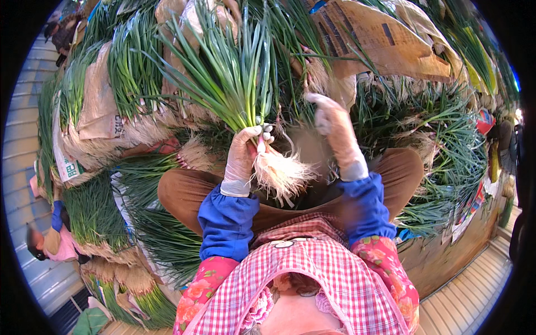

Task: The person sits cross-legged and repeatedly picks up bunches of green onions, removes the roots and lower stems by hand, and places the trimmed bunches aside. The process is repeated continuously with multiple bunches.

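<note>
My left hand (pixel 240 155), in a thin pale glove, is closed around a bunch of green onions (pixel 234 83) near its base. The green leaves fan out away from me, and the pale stringy roots (pixel 282 171) hang to the right below my fingers. My right hand (pixel 335 125), gloved too, is raised to the right of the bunch and apart from it. Its index finger points up and left, close to the roots of other onions (pixel 317 75). Motion blurs this hand, so whether something thin is in its fingers is unclear.
Loose green onions (pixel 452 159) lie heaped on my right. Bundled onions (pixel 136 67) and brown sacking (pixel 98 96) are at the far left, with a printed brown sheet (pixel 377 42) ahead. More bunches (pixel 96 213) lie on my left, near another person (pixel 58 243). My bent knees (pixel 188 197) flank the work.
</note>
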`<state>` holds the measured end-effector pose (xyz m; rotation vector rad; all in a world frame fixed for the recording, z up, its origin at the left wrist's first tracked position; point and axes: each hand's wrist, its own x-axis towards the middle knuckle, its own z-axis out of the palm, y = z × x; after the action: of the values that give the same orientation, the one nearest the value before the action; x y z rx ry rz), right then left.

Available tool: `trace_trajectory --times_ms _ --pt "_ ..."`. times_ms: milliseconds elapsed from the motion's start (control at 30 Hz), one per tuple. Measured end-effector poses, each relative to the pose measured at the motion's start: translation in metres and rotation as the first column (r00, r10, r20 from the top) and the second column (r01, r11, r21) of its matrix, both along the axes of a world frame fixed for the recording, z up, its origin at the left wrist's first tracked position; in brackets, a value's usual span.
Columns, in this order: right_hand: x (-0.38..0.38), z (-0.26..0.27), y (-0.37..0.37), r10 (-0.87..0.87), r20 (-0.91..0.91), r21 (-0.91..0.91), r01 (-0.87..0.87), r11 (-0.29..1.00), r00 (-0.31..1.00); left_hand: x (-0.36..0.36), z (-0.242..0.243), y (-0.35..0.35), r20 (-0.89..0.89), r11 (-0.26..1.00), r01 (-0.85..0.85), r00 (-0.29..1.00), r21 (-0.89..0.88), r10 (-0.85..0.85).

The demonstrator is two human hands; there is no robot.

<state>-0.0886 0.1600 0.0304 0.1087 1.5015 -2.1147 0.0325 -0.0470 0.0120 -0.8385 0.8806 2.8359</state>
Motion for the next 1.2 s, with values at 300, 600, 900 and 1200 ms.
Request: trace_trajectory --times_ms 300,600,900,1200 --pt "0.019 0.008 -0.020 0.546 0.033 0.331 -0.525 0.784 0.837 0.015 0.005 -0.007 -0.077 0.992 0.037 0.997 0.117 -0.028" --pt "0.033 0.024 -0.028 0.599 -0.346 0.360 -0.487 0.796 0.722 0.013 0.006 -0.008 -0.075 0.998 0.031 0.997 0.053 -0.027" --pt "0.012 0.014 -0.065 0.552 -0.567 0.426 -0.356 0.832 0.611 0.015 0.011 -0.007 -0.020 0.990 0.115 0.993 -0.085 -0.117" --pt "-0.001 -0.067 -0.030 0.866 0.168 0.980 -0.174 -0.096 0.471 0.008 0.013 -0.017 -0.072 0.998 0.014 0.997 -0.055 -0.018"
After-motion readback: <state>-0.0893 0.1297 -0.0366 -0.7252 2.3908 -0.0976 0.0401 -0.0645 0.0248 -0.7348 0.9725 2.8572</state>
